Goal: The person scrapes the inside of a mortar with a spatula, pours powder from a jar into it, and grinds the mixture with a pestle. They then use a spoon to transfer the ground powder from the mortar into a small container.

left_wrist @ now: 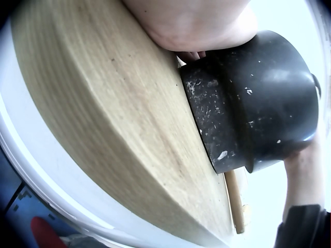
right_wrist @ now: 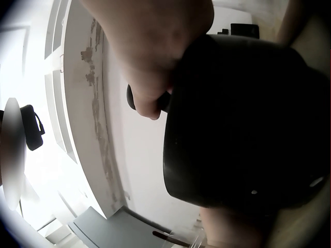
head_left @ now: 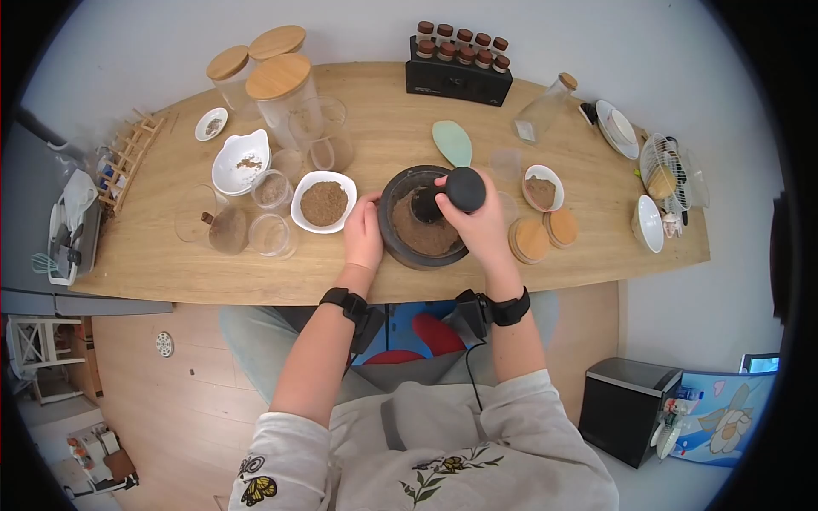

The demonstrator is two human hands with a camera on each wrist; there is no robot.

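My left hand [head_left: 364, 234] rests against the left outer wall of a dark stone mortar [head_left: 426, 261], near the table's front edge. Brown powder [head_left: 422, 238] covers the inside of the mortar. In my right hand [head_left: 483, 226] I grip a black pestle [head_left: 465, 189] by its thick rounded top; its lower end stands in the powder. The left wrist view shows the mortar's scuffed wall [left_wrist: 279, 93] sitting on the wood. Left of the mortar is a white square bowl [head_left: 298, 209] of coarse brown grounds [head_left: 324, 204].
Wood-lidded jars [head_left: 279, 77], glass cups [head_left: 271, 236] and a spouted white bowl [head_left: 223, 175] crowd the left. Behind the mortar lies a green spoon-shaped piece [head_left: 452, 143]. To its right are a small powder bowl [head_left: 558, 189], wooden lids [head_left: 529, 239] and a corked bottle [head_left: 545, 106].
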